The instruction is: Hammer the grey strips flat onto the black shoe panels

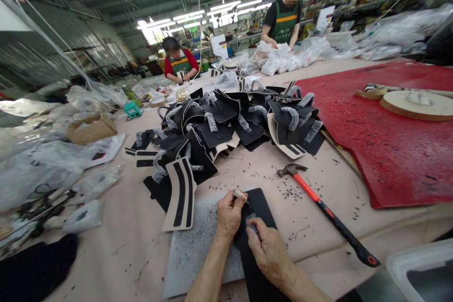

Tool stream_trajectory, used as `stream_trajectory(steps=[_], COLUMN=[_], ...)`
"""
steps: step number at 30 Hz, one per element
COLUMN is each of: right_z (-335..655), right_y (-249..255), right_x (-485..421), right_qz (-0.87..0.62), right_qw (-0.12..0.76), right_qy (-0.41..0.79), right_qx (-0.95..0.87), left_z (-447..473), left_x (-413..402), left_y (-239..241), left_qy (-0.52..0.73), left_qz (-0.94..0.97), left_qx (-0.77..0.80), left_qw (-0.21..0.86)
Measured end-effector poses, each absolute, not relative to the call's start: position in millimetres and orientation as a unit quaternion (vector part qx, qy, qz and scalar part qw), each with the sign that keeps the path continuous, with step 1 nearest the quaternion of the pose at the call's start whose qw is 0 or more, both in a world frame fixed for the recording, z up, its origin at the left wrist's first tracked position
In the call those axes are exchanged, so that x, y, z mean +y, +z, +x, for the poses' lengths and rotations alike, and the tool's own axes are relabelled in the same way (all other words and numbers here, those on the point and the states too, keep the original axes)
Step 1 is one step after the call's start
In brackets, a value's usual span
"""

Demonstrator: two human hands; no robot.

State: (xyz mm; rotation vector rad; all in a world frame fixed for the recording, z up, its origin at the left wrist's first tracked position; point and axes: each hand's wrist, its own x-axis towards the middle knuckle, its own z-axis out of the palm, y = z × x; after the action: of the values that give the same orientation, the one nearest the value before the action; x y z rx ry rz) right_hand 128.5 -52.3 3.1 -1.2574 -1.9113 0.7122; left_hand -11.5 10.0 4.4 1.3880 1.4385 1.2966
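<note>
A black panel [264, 207] lies over a grey, scuffed board [198, 245] in front of me. My left hand [228, 214] rests at the panel's left edge, fingers curled together, a whitish wrap [239, 193] at a fingertip. What it pinches, if anything, is hidden. My right hand [267, 247] is closed over the panel's middle, around something small and dark that I cannot make out. A strap in clear plastic [250, 219] shows just beyond its fingers. Left of the hands, a beige panel with two black strips [180, 193] leans on the pile.
A heap of black panels [215, 122] with plastic-wrapped straps spreads ahead. To the right lie a claw hammer [325, 212], black scraps and a red sheet [382, 137] bearing a tape roll [417, 104]. Plastic bags [46, 165] crowd the left. Two people work across the table.
</note>
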Motion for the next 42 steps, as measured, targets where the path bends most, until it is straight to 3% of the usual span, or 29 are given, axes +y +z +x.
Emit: stream_trajectory(steps=[23, 31, 34, 36, 38, 40, 42], right_z=[128, 147, 195, 237, 277, 307, 320], right_y=[5, 25, 29, 23, 12, 3, 1], right_x=[-53, -52, -39, -27, -16, -9, -5], right_qz=[-0.498, -0.513, -0.577, -0.638, -0.690, -0.714, -0.728], right_qw=[0.363, 0.327, 0.339, 0.310, 0.212, 0.141, 0.127], right_qy=[0.294, 0.343, 0.227, 0.087, 0.013, 0.046, 0.194], right_qx=[-0.730, -0.716, -0.707, -0.699, -0.692, -0.685, -0.646], left_z=[-10, -5, -3, -2, -1, -1, -2], left_x=[11, 9, 7, 5, 4, 5, 7], left_y=[9, 9, 9, 9, 8, 8, 9], left_qy=[0.493, 0.466, 0.449, 0.440, 0.437, 0.432, 0.424], left_qz=[0.542, 0.606, 0.646, 0.663, 0.672, 0.679, 0.687], left_qx=[0.567, 0.570, 0.559, 0.554, 0.549, 0.544, 0.539], left_qw=[0.376, 0.300, 0.262, 0.245, 0.239, 0.237, 0.240])
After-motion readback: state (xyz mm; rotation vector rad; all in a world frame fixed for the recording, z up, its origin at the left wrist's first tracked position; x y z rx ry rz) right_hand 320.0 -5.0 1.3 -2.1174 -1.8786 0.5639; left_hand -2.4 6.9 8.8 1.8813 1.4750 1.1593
